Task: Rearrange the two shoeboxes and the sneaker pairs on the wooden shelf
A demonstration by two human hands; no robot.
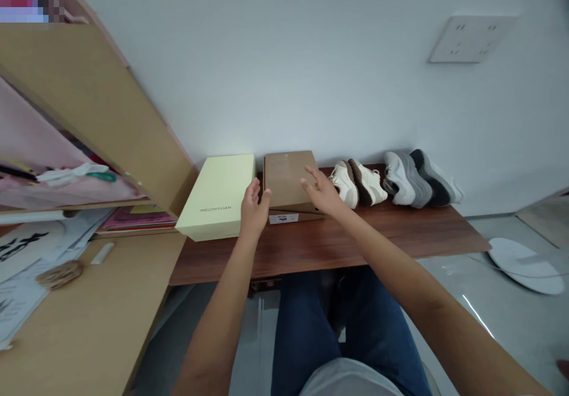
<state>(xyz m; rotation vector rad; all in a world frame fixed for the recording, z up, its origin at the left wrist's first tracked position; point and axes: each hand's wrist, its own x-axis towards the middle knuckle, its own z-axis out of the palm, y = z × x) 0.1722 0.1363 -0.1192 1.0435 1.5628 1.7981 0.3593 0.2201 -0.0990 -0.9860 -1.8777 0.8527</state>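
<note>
A brown cardboard shoebox (287, 179) with a white label on its front sits on the dark wooden bench, its lid on. My left hand (255, 207) is open near the box's front left side, in front of the gap beside a pale yellow box (222, 188) marked MEIZHIYUAN. Over the right part of the brown lid, my right hand (322, 191) is open with its fingers apart. Whether either hand touches the cardboard I cannot tell. Right of it stand white and beige sneakers (368, 182), then grey and white sneakers (404, 179) and black and grey shoes (435, 176).
The wooden bench (311, 251) runs along a white wall with a socket plate (473, 39). At left a tan desk (111, 301) with shelves adjoins it, holding papers (22, 301) and a brown hair-like bundle (60, 274). A round white object (524, 265) lies on the floor at right.
</note>
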